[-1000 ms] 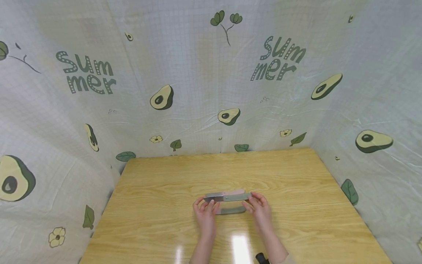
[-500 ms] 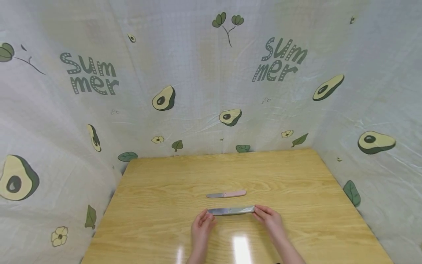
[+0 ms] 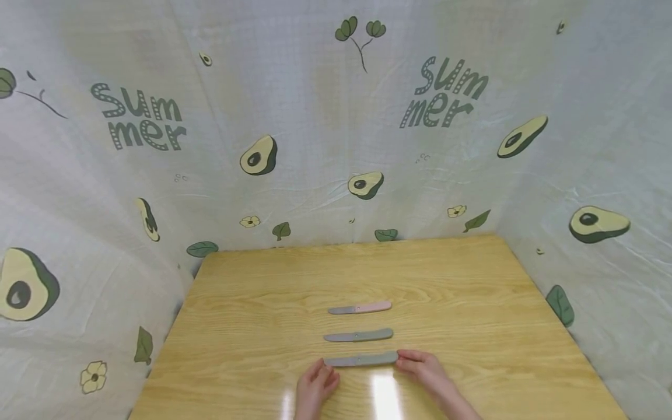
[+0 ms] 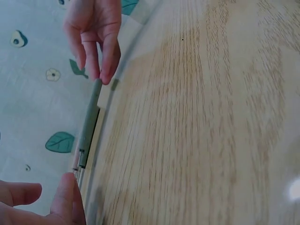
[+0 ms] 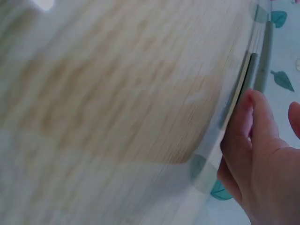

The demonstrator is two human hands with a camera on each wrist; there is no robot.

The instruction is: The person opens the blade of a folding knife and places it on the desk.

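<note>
My left hand [image 3: 314, 388] pinches the blade tip of a knife with a grey-green handle [image 3: 362, 359]. At the other end, my right hand [image 3: 427, 373] pinches its handle butt between thumb and fingers. The knife lies level across both hands, nearest to me; whether it touches the table I cannot tell. Just beyond it, a second grey-green-handled knife [image 3: 359, 336] lies parallel, blade to the left. Farther off is a smaller knife with a pink handle [image 3: 373, 307], pointing the same way. In the left wrist view, the right hand [image 4: 96, 33] shows at the handle end.
All three knives are over a wood-grain table [image 3: 252, 291]. A pale cloth [image 3: 310, 105] printed with avocados and leaves surrounds its back and sides. Light glares off the tabletop close to my hands.
Both hands have carried the held knife toward me, from near the pink-handled knife, over the second grey-green one, to the nearest position. The other two knives now show fully and have stayed put.
</note>
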